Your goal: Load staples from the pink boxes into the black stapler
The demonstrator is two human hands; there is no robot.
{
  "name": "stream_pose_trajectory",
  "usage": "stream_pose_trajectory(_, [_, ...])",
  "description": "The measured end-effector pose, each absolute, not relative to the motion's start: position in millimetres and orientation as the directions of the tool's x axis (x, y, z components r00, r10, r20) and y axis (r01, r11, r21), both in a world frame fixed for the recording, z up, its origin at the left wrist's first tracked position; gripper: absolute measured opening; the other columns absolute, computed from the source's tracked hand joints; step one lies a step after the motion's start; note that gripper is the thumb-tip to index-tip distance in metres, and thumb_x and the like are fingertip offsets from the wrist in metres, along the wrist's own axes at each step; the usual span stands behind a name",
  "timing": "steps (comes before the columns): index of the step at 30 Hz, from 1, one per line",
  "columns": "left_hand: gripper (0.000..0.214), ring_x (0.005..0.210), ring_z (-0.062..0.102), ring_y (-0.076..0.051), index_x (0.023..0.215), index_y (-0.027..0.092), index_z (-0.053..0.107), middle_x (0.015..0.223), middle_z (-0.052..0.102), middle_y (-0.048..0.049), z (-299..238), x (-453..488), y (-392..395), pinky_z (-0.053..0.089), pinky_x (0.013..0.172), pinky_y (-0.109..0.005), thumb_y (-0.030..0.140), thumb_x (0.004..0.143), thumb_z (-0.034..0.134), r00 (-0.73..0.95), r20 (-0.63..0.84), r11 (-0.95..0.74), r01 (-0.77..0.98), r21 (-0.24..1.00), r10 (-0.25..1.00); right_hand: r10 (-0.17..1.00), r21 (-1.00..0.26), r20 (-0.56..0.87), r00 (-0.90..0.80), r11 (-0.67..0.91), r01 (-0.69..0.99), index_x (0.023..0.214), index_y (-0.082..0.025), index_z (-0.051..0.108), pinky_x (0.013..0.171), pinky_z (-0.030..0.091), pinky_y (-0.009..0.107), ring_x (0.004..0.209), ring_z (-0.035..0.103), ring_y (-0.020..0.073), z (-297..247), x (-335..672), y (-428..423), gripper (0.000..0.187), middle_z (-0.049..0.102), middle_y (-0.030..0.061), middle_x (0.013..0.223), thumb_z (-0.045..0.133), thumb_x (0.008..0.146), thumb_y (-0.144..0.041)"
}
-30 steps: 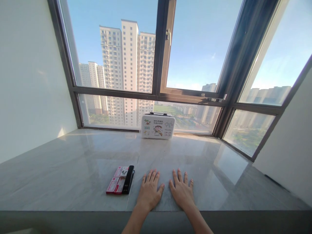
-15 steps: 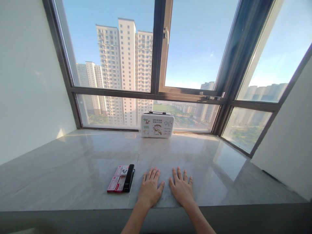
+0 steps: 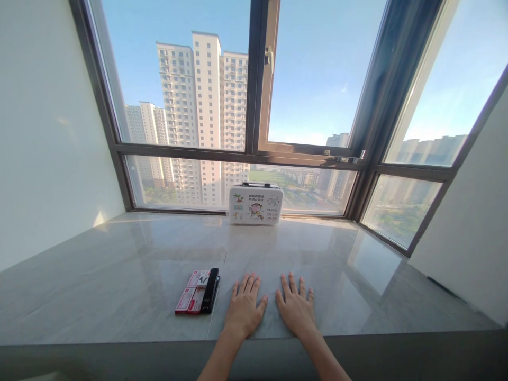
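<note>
My left hand (image 3: 243, 308) lies flat, palm down, on the grey marble sill (image 3: 119, 275), fingers spread and holding nothing. My right hand (image 3: 296, 308) rests the same way just to its right, also open. A little left of my left hand lie a black stapler (image 3: 210, 290) and two red and white small boxes (image 3: 192, 292), side by side and touching. Neither hand touches them.
A small white case with cartoon stickers (image 3: 256, 204) stands upright at the back against the window frame (image 3: 254, 153). White walls close in the sill on the left and right. The sill's dark front edge (image 3: 119, 360) runs below my wrists.
The view has shifted slightly; both hands stay flat in the same spots and nothing on the sill has moved.
</note>
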State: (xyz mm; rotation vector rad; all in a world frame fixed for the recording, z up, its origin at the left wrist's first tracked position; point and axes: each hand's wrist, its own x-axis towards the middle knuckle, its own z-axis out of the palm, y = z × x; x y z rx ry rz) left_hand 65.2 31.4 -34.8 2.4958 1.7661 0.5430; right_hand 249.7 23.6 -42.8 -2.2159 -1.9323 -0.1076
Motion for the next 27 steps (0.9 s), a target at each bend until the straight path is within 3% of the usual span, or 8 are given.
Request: stream_pose_trajectory(27, [0.064,0.150,0.016,-0.024,0.154,0.031,0.031,0.162,0.025,0.0007,-33.1,65.0,28.3,0.012,0.123,-0.047,0.060,0.097,0.020,0.283,0.258,-0.344,0.909,0.234,0.924,0.972,-0.127,0.197,0.128,-0.104,0.986,0.156,-0.027,0.027,0.115,0.004,0.061,0.150,0.007,0.0350,-44.1,249.3,21.6,0.067,0.018,0.0067,0.163,0.021,0.097,-0.058])
